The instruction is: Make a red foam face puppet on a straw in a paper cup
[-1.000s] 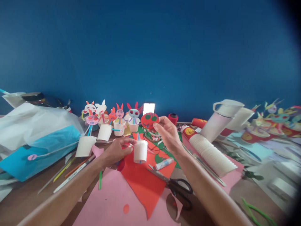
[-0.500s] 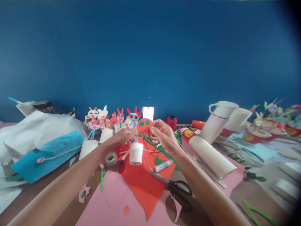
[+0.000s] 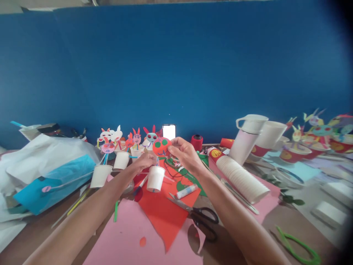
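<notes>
My right hand (image 3: pixel 183 152) pinches the edge of an orange paper face (image 3: pixel 161 147) with green round eyes and a drawn mouth. Below the face, a thin blue straw (image 3: pixel 158 162) runs into an upright, slightly tilted white paper cup (image 3: pixel 156 179). My left hand (image 3: pixel 145 162) is closed at the straw just above the cup's top; its fingertips are partly hidden. Under the cup lies red paper (image 3: pixel 165 217) on a pink sheet (image 3: pixel 124 235). Black-handled scissors (image 3: pixel 202 215) and a glue stick (image 3: pixel 186 191) rest to the right of the cup.
Several cups with paper animal faces (image 3: pixel 137 138) stand behind my left hand. A lit phone (image 3: pixel 169 131) leans at the blue wall. To the right are a stack of paper cups (image 3: pixel 242 178) and a white jug (image 3: pixel 246 140). A blue packet (image 3: pixel 57 184) lies left.
My view has tilted and shifted slightly. The white cup leans a little more, its base toward the left. Both hands keep their places at the face and straw.
</notes>
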A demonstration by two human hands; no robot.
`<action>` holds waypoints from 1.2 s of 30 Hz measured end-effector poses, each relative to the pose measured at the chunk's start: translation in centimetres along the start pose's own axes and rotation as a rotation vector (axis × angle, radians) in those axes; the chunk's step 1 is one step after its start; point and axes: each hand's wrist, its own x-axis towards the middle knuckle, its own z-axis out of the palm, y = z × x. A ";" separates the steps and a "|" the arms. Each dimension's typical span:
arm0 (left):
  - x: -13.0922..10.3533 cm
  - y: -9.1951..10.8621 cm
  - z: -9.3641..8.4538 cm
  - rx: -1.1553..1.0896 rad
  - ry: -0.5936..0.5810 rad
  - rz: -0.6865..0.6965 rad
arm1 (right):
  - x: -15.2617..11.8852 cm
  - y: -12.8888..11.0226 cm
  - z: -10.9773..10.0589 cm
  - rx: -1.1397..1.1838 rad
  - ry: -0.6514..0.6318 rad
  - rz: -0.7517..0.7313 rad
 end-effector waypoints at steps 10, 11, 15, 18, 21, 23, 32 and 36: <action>-3.4 2.6 0.4 -0.210 -0.028 0.086 | 0.5 1.0 0.0 -0.028 0.116 0.051; -3.7 2.8 0.7 -0.230 -0.041 0.088 | 0.5 1.2 0.0 -0.021 0.123 0.052; -4.5 3.1 1.3 -0.290 -0.048 0.085 | 0.5 1.8 0.0 -0.023 0.149 0.085; -4.6 3.1 1.5 -0.332 -0.043 0.067 | 0.6 2.4 -0.1 -0.010 0.188 0.121; -4.5 2.8 1.5 -0.368 -0.027 0.039 | 0.7 2.8 0.0 -0.004 0.185 0.142; -4.4 2.5 1.5 -0.387 -0.022 0.017 | 0.7 3.1 0.2 -0.004 0.169 0.147; -4.0 1.7 1.2 -0.470 -0.049 -0.028 | 0.9 4.3 0.8 -0.040 0.177 0.145; -4.0 1.6 1.2 -0.507 -0.076 -0.030 | 0.9 4.2 1.0 -0.078 0.164 0.166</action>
